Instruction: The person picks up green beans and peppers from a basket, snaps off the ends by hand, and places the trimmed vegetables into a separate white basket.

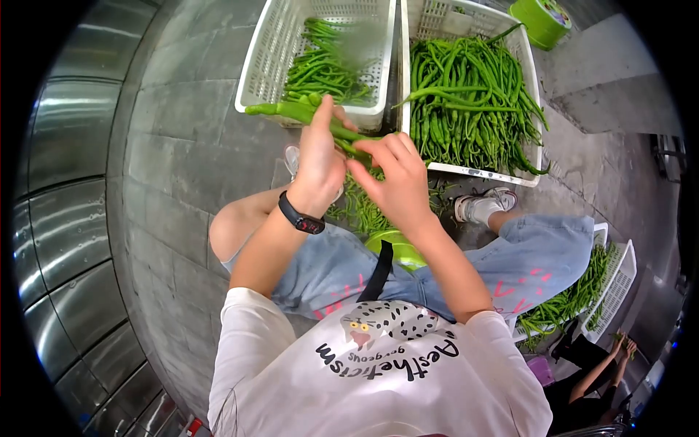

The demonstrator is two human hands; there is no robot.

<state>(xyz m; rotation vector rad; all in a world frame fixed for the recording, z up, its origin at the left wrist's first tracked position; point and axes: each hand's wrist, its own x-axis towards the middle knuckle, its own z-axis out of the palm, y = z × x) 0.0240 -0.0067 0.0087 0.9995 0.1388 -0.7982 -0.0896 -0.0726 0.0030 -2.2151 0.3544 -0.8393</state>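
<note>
- A long green pepper (280, 110) is held in the air in front of the chest, just over the near rim of the left basket (269, 44). Its long axis is laid almost level, running from the left and slightly farther off to the right and slightly nearer.
- The left hand (317, 156) is closed round the pepper's middle, with the thumb raised above it. One end is seen poking out well to the left of that hand.
- The right hand (397, 182) is set just beside the left, with its fingertips pinched on the pepper's right end. That end lies nearer the right hand, and the bulk lies nearer the left.
- A black wristband (301, 216) is worn on the left wrist.
- Loose peppers (360, 211) are scattered on the floor (182, 167) between the feet, and a green bowl (400, 247) is seen between the knees.
- The right basket (437, 18) is heaped with peppers, while the left one is only partly filled.
- Another person's hands (622, 346) are seen at the lower right, near a third basket (619, 280).
</note>
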